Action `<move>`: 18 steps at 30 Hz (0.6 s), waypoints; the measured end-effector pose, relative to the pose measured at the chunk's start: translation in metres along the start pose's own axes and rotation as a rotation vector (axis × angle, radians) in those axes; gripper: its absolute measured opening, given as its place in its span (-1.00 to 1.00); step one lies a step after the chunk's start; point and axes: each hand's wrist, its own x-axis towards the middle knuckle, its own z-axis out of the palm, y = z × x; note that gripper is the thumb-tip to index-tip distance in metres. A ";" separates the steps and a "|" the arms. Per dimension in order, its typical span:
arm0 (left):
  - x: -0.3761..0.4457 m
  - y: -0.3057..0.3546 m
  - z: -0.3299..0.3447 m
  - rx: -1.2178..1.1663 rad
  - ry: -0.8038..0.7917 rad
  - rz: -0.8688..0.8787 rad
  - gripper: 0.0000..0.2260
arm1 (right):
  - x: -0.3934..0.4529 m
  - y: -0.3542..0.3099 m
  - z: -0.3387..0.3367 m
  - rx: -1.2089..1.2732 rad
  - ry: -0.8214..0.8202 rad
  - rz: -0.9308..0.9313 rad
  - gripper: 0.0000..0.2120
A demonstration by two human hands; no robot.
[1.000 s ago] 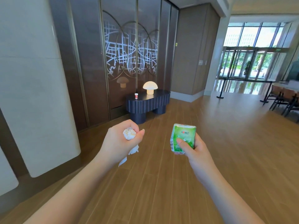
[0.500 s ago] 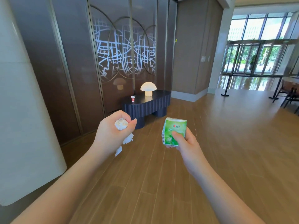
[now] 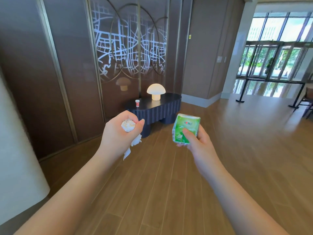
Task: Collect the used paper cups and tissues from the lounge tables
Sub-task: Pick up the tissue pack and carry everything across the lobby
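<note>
Wood floor point(image 3: 220, 158) fills the lower view; dark panelled wall w/ etched glass point(image 3: 128, 48) at 12 o'clock. A dark ribbed table point(image 3: 157, 112) stands at 12, well apart from the person, nothing seen in the way across the floor. On its tabletop a mushroom lamp point(image 3: 156, 91) is set, w/ a paper cup point(image 3: 137, 103) just beside at its 9 o'clock, upright. Cup is judged light, thin-walled, easily crushed; best taken round the mid-wall, gently. Right hand point(image 3: 196, 141) at 3 is clamped on a green tissue pack point(image 3: 185, 128), thumb across its face. Left hand point(image 3: 122, 133) at 9 is curled tight round a crumpled tissue point(image 3: 128, 127), soft, a tail hanging below. Both hands being full, a free grip is judged lacking for the cup.
</note>
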 end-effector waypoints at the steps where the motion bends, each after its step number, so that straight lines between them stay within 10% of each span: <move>1: 0.019 -0.007 0.007 -0.007 0.001 0.005 -0.83 | 0.019 0.001 0.002 -0.016 0.002 -0.008 -0.77; 18: 0.288 -0.120 0.198 -0.001 -0.049 0.031 -0.82 | 0.338 0.112 -0.052 -0.021 0.052 -0.061 -0.79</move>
